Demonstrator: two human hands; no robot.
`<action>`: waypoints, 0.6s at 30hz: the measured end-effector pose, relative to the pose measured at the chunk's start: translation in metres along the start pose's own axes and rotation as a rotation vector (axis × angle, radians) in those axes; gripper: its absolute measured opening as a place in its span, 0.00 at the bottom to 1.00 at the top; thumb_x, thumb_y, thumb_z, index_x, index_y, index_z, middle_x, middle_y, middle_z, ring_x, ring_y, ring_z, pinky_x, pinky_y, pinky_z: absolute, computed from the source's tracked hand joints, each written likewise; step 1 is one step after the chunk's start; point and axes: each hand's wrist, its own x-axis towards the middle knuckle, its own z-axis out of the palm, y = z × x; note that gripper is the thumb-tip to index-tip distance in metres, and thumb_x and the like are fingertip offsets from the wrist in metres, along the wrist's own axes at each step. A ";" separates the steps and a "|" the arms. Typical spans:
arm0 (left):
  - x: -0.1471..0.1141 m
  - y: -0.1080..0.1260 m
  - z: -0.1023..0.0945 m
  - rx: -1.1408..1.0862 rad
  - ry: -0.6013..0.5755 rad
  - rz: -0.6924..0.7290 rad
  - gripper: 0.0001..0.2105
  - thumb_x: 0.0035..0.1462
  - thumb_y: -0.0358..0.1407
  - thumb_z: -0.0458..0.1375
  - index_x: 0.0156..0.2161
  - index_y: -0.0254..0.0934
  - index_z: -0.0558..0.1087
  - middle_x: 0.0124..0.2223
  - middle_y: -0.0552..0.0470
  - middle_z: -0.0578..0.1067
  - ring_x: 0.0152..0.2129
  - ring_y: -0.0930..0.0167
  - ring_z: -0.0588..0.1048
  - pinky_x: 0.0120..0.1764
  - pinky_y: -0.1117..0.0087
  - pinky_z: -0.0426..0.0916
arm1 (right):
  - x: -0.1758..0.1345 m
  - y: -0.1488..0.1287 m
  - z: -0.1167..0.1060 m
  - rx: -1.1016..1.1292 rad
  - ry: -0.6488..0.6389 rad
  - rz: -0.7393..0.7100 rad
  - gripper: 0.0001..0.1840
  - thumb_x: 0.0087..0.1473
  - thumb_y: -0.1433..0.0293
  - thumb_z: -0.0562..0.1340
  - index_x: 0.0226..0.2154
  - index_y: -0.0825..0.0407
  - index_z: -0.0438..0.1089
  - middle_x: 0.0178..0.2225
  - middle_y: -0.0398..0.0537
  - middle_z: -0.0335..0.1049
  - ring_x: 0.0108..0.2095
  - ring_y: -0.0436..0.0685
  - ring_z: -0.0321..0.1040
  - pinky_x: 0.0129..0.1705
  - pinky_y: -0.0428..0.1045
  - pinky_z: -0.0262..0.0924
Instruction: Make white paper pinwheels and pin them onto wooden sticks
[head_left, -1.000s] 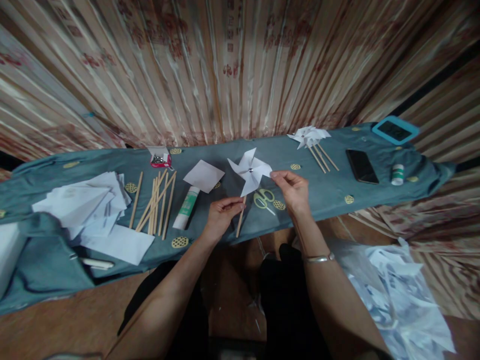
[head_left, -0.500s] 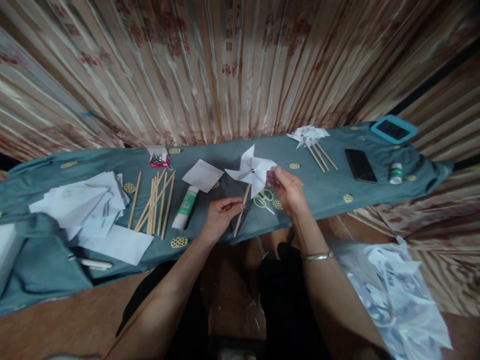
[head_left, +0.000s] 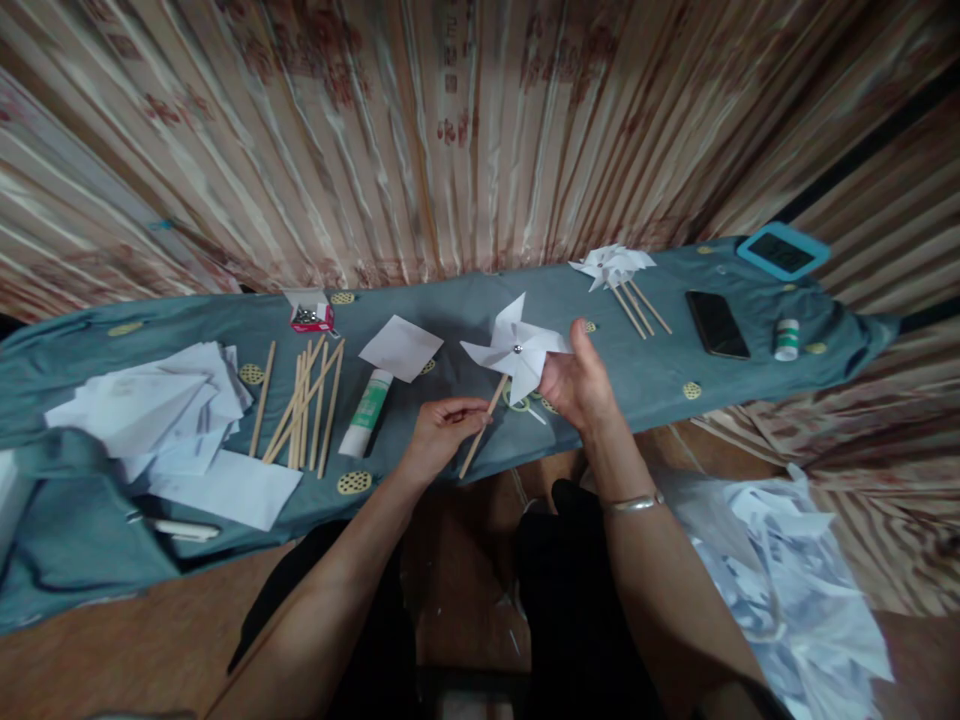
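Note:
A white paper pinwheel point(head_left: 517, 345) with a silver pin at its centre is held over the table by its wooden stick. My left hand point(head_left: 444, 432) pinches that stick partway down, between thumb and fingers. Just right of the blades is my right hand point(head_left: 583, 385), open, its thumb raised and its fingers partly hidden behind the paper. Whether those fingers touch the blade I cannot tell. Green-handled scissors point(head_left: 517, 398) lie below the pinwheel, partly covered by it. To the left are a square sheet of paper point(head_left: 401, 348) and a green-and-white glue stick point(head_left: 367, 413).
Several wooden sticks point(head_left: 301, 405), a red box of pins point(head_left: 311, 316) and a paper pile point(head_left: 150, 405) lie left. Finished pinwheels point(head_left: 613, 266), a phone point(head_left: 718, 324), a small glue stick point(head_left: 787, 340) and a blue-framed device point(head_left: 784, 251) lie right. A plastic bag point(head_left: 795, 580) stands below.
My right hand has let go of the blade's edge and opened, thumb up, beside and behind the pinwheel. The pinwheel has tilted slightly to the right, with my left hand still on its stick.

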 end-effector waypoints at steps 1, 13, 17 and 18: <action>0.000 -0.001 0.000 -0.001 0.000 -0.001 0.14 0.31 0.38 0.71 0.28 0.36 0.80 0.25 0.51 0.79 0.23 0.70 0.76 0.32 0.70 0.70 | 0.000 0.000 0.000 -0.001 -0.003 0.003 0.48 0.40 0.32 0.48 0.45 0.52 0.73 0.27 0.53 0.76 0.36 0.60 0.75 0.33 0.51 0.66; -0.003 0.004 0.001 -0.004 -0.021 -0.027 0.15 0.30 0.39 0.72 0.27 0.36 0.80 0.25 0.50 0.80 0.22 0.71 0.76 0.30 0.71 0.70 | -0.001 0.004 0.003 0.084 0.085 -0.035 0.28 0.38 0.46 0.67 0.35 0.50 0.74 0.30 0.49 0.77 0.36 0.61 0.75 0.30 0.50 0.67; -0.003 0.004 0.001 -0.011 -0.028 -0.026 0.15 0.29 0.39 0.72 0.27 0.36 0.81 0.24 0.51 0.80 0.22 0.71 0.76 0.30 0.71 0.70 | -0.002 0.006 0.005 0.090 0.127 -0.029 0.23 0.35 0.52 0.71 0.30 0.50 0.74 0.30 0.48 0.78 0.34 0.60 0.75 0.30 0.50 0.68; -0.003 0.004 0.001 -0.021 -0.026 -0.029 0.15 0.28 0.39 0.72 0.27 0.36 0.80 0.24 0.51 0.80 0.22 0.71 0.76 0.30 0.71 0.71 | -0.002 0.006 0.006 0.095 0.135 -0.030 0.22 0.34 0.53 0.72 0.30 0.50 0.75 0.30 0.48 0.78 0.34 0.59 0.75 0.31 0.50 0.68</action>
